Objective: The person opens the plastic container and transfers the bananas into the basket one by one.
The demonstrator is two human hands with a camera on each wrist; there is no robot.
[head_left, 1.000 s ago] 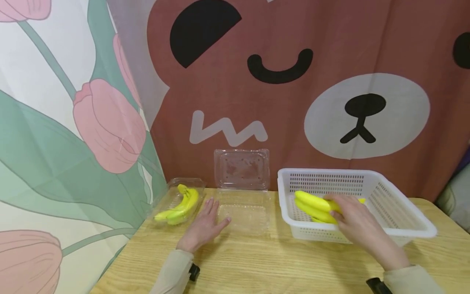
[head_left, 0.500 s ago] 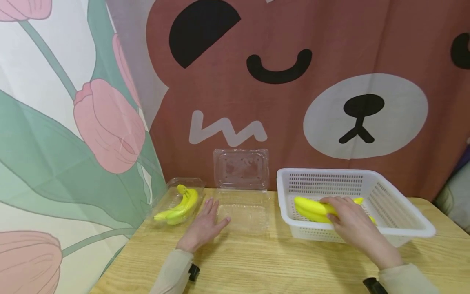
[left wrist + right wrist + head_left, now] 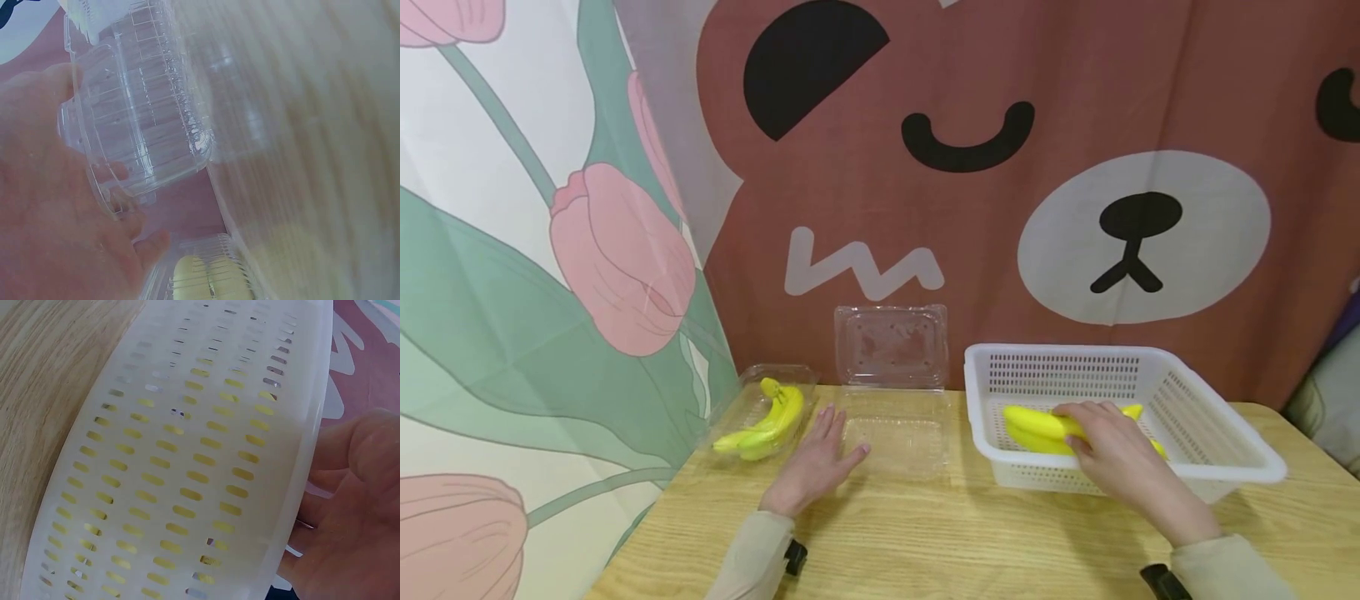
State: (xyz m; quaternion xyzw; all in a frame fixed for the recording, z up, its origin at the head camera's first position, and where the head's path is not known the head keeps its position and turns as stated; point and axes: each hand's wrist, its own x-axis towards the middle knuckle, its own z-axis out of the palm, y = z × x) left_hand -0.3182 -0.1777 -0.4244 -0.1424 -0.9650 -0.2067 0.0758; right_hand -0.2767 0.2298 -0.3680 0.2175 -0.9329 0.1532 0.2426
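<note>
My right hand (image 3: 1116, 442) reaches into a white perforated basket (image 3: 1033, 475) and grips yellow bananas (image 3: 1037, 421) from above, fingers bent over them. In the right wrist view the basket wall (image 3: 275, 469) hides most of the fruit, whose yellow shows through the slots. My left hand (image 3: 814, 468) has its fingers extended at the left edge of a clear plastic clamshell box (image 3: 895, 442), its lid (image 3: 891, 346) standing up behind. In the left wrist view some fingers show through the clear box's side. No fruit shows inside this box.
Left of my left hand stands another clear box (image 3: 808, 390) with a bunch of bananas (image 3: 778, 421) in it. Everything stands on a wooden table (image 3: 940, 533). A curtain with a bear print (image 3: 850, 192) hangs close behind, and a tulip-print curtain (image 3: 550, 333) on the left.
My right hand has lowered the bananas deeper into the basket, then kept nearly still over the last half second. The left hand has stayed in place.
</note>
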